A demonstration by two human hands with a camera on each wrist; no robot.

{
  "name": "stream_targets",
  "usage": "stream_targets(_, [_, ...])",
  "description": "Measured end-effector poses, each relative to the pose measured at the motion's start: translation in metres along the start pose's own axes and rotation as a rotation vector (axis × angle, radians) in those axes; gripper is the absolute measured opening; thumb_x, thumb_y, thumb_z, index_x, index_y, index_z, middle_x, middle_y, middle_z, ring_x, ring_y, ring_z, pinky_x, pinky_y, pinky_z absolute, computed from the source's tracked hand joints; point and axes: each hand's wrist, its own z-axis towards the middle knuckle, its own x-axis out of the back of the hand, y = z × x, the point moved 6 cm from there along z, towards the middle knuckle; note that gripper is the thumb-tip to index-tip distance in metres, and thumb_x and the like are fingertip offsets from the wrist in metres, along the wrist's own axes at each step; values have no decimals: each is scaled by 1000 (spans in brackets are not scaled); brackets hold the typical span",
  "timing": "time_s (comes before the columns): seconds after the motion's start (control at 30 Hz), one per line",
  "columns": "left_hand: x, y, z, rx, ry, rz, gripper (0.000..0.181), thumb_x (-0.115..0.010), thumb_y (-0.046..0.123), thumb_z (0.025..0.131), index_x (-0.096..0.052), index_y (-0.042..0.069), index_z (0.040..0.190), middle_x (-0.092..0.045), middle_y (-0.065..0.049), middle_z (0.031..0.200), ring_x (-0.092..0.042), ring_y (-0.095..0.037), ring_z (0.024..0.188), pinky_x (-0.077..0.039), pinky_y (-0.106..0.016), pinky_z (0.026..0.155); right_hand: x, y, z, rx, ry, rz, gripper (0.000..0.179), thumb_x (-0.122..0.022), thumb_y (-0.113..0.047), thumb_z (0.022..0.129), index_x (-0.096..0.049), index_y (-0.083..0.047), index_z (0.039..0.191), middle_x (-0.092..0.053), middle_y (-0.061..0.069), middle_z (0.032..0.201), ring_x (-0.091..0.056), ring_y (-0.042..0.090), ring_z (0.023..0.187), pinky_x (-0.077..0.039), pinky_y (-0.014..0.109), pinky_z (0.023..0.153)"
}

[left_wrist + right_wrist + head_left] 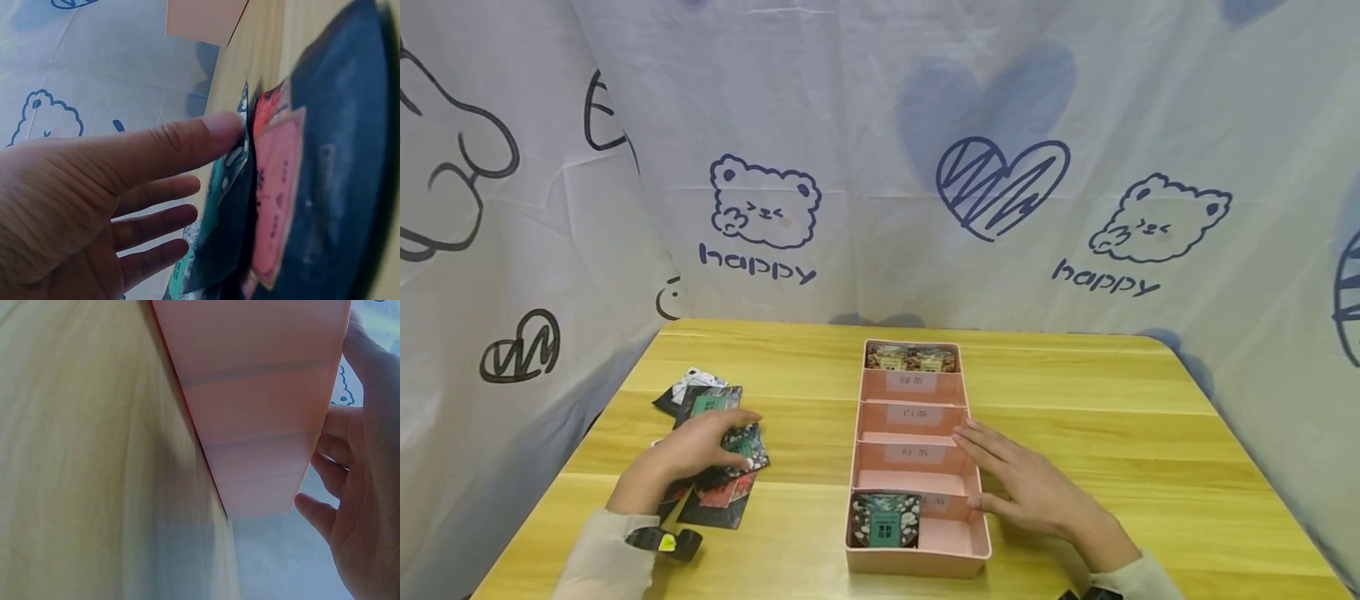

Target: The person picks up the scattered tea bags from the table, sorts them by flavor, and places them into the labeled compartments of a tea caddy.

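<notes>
My left hand [700, 446] is over a pile of tea packets at the left of the table. Its thumb and index finger span a dark floral tea packet with a green label [747, 447], gripping it at its edges. In the left wrist view the thumb touches that packet, and a black packet with a red label [275, 200] lies beneath. My right hand [1030, 483] rests its fingertips along the right rim of a pink divided box [917, 565], fingers extended. A similar floral green-labelled packet [885, 521] stands in the box's nearest compartment.
Two brownish packets [910, 358] sit in the box's farthest compartment. Paper labels [912, 414] mark the dividers. More packets, one with a green label [711, 402] and a white one [696, 382], lie behind the left hand. A printed cloth [865, 167] hangs behind the wooden table [1112, 400].
</notes>
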Motion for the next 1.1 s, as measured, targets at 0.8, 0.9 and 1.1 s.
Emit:
stream_targets(0.8, [1,4,-3,43,61,-33,64,-86,25,75,-61,10,131,-49,-10,122,-56,-31,105,-50,-49,83,-1,1,0,-10,-16,23,77,-60,-50,93,-31,-14,155,-30,6,158,-30,25,143,-35,45,108])
stream_targets(0.9, [4,5,-3,19,90,-28,53,-85,22,77,-66,9,124,-49,-5,115,-56,-24,98,-50,-43,78,-1,1,0,-9,-14,20,77,-60,-49,93,-30,-13,155,-30,7,158,-30,25,143,-35,45,108])
stream_targets(1.1, [9,8,-4,5,125,-41,44,-83,21,79,-66,9,118,-51,-6,115,-56,-23,96,-50,-43,78,-2,0,0,6,-1,-2,77,-60,-50,94,-31,-12,154,-31,8,157,-31,27,142,-34,45,108])
